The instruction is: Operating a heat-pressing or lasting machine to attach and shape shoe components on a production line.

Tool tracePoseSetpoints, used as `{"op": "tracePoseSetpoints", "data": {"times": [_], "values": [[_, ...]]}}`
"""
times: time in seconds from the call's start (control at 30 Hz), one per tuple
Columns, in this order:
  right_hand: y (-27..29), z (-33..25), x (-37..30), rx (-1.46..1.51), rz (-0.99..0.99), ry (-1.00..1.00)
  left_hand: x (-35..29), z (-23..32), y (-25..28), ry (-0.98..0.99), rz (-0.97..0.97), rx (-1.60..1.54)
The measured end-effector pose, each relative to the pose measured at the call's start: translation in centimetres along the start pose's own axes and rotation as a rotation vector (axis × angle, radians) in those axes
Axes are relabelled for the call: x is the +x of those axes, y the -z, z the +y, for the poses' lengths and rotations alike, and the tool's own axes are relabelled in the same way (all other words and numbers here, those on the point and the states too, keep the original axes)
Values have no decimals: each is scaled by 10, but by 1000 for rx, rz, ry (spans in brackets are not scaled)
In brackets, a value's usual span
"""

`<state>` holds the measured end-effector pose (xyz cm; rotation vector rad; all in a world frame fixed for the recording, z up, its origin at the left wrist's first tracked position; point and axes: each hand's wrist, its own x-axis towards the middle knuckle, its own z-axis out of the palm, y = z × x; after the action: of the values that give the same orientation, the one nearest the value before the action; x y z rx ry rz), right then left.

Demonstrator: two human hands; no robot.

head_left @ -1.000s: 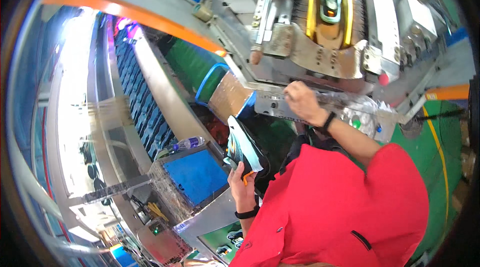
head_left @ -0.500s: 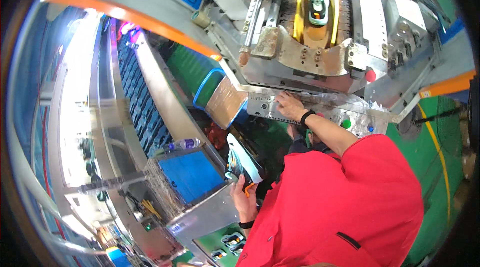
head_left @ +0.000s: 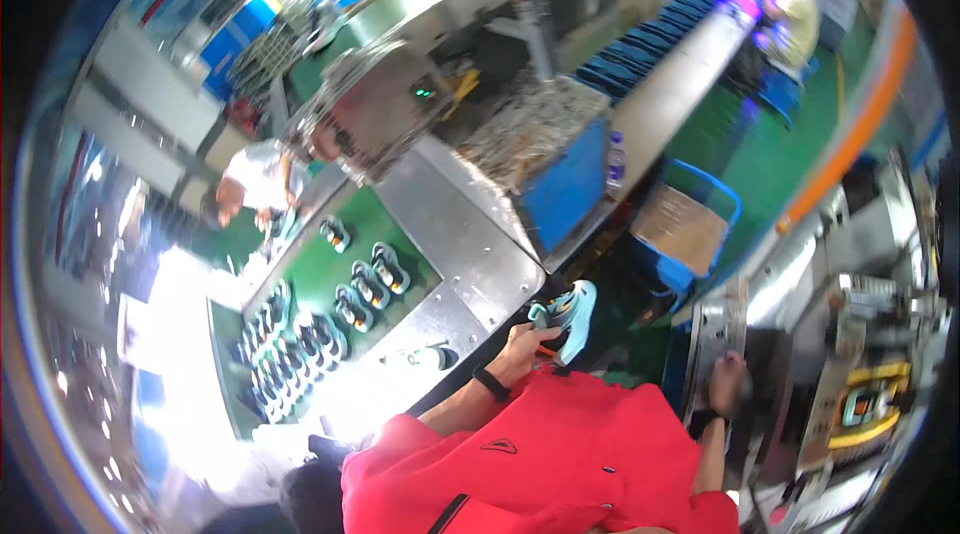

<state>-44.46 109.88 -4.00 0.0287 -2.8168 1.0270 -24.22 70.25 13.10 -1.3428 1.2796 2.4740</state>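
My left hand [head_left: 516, 354] is closed around a light-blue and black sneaker [head_left: 577, 322] with an orange accent, held in front of my red top beside the metal table corner. On the other side, my right hand [head_left: 728, 386] rests at or just over the metal front plate [head_left: 716, 329] of a machine. Motion smears its fingers, so their hold cannot be made out. Inside the machine, another sneaker [head_left: 864, 404] sits between yellow side pieces.
Several sneakers [head_left: 300, 344] stand in rows on a green-topped table [head_left: 390, 224] to the left; a person in white [head_left: 262, 179] works behind it. A blue-framed stool [head_left: 680, 224] stands ahead. A conveyor [head_left: 660, 34] runs back toward another seated person [head_left: 795, 24].
The view has swung left, bringing the table of sneakers into sight and shifting the machine to the right edge. My left hand still holds the sneaker; my right hand remains by the plate.
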Motion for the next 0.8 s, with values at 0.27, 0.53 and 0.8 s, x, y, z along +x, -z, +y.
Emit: {"op": "tracePoseSetpoints", "data": {"times": [0.27, 0.53, 0.8], "values": [[28, -244, 169, 242, 67, 473, 54, 23, 161, -112, 406, -209], [-9, -665, 238, 14, -1, 1171, 115, 114, 310, -288, 591, -514], [-144, -891, 436, -245, -51, 1294, 188, 235, 487, -396, 730, -591]]}}
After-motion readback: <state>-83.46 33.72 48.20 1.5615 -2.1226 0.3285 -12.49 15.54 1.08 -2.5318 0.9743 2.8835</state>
